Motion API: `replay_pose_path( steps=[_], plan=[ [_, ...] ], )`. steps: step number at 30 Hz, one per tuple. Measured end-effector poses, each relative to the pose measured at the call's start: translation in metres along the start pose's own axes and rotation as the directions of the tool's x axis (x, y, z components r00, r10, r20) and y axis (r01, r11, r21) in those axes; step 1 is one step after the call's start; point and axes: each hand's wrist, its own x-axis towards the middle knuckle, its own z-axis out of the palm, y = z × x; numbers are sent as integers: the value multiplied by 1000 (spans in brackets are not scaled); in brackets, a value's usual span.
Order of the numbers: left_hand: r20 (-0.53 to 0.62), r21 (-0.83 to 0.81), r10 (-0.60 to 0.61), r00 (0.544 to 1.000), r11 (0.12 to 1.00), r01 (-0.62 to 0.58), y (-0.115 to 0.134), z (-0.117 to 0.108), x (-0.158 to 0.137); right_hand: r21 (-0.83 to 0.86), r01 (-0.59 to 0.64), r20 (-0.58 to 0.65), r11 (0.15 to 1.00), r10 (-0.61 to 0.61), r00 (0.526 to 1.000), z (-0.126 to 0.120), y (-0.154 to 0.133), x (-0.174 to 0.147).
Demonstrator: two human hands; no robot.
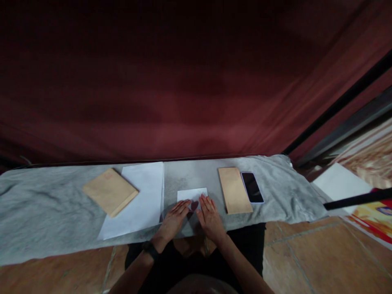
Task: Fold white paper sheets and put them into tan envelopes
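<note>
A small sheet of white paper lies on the grey cloth in front of me. My left hand rests flat on its near left part, fingers stretched out and together. Opposite it, my right hand presses flat on the near right part, fingers also extended. Between the fingertips shows a dark patch; I cannot tell whether it is shadow or a mark. The hands cover the sheet's near edge. A dark watch is on my left wrist.
Left of my hands, a brown envelope overlaps large white sheets. To the right lie another brown envelope and a phone. Grey cloth covers the narrow surface, with a dark red panel behind it.
</note>
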Motion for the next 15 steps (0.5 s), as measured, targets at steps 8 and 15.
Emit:
replay_pose_path(
  steps=[8,15],
  plan=[
    [-9,-27,-176,984,984,176,16,2,1,6,-15,48,1000,14,999,14,-1,13],
    [-44,159,-307,951,937,310,37,33,16,16,-40,77,999,39,996,21,-14,30]
  ],
)
